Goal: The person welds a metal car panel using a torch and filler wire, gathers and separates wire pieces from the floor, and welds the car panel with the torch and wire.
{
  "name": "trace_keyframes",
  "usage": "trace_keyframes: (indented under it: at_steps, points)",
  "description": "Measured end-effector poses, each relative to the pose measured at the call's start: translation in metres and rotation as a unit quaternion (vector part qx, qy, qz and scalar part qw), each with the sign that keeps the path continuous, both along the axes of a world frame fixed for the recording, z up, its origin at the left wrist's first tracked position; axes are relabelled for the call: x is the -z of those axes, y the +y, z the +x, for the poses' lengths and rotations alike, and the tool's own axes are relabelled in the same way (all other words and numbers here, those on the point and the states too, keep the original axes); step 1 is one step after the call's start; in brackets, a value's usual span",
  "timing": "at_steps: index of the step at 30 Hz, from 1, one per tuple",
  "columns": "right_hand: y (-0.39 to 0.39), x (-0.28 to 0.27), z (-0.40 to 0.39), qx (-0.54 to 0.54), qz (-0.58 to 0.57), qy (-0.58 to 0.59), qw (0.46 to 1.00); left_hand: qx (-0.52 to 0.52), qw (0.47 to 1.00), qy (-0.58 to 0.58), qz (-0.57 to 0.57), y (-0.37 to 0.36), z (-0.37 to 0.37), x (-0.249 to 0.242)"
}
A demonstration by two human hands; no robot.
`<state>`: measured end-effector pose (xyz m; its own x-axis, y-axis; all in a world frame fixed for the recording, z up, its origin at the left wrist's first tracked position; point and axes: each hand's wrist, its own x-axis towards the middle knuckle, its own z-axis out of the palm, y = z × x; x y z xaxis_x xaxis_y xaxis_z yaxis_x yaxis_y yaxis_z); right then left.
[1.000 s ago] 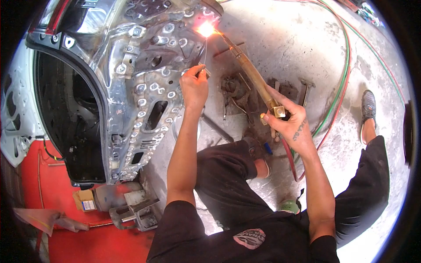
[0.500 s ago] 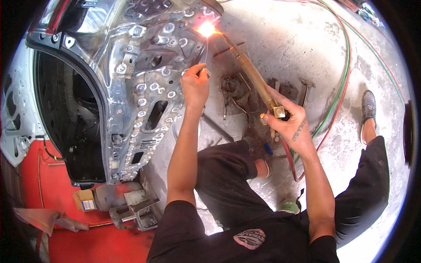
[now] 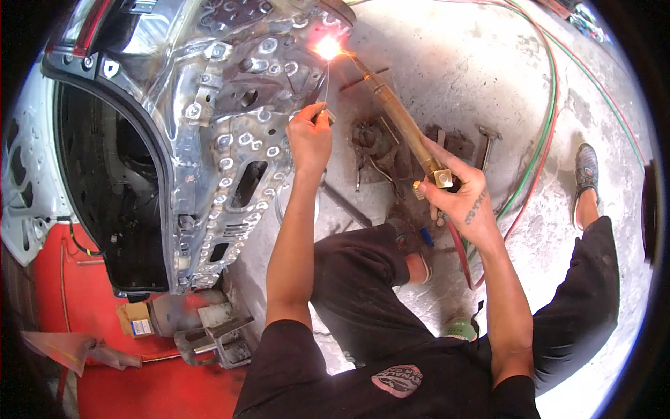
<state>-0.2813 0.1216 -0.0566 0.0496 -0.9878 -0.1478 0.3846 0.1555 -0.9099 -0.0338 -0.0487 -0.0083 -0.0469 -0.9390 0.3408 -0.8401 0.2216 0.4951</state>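
Note:
My right hand point(image 3: 457, 190) grips the valve end of a long brass gas torch point(image 3: 398, 115). Its tip burns with a bright orange flame point(image 3: 328, 47) against the edge of a bare metal car body panel point(image 3: 230, 119). My left hand point(image 3: 309, 136) pinches a thin filler rod point(image 3: 325, 84) that runs up to the flame. The panel is silver, dotted with holes and spot marks, and stands beside a dark opening in the car body point(image 3: 105, 181).
Red and green gas hoses point(image 3: 548, 119) curve over the concrete floor on the right. A hammer point(image 3: 486, 143) and rusty parts point(image 3: 373, 143) lie on the floor behind the torch. A small box and metal bracket point(image 3: 209, 335) sit on red flooring at lower left.

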Motion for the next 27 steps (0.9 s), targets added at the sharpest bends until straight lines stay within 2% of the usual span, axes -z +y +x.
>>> trace_keyframes:
  at_steps: [27]
  points:
    - [-0.0001,0.0046,0.0017,0.013,-0.020,0.003,1.000,0.010,1.000,-0.006,-0.016,-0.0010,0.0007,0.0013]
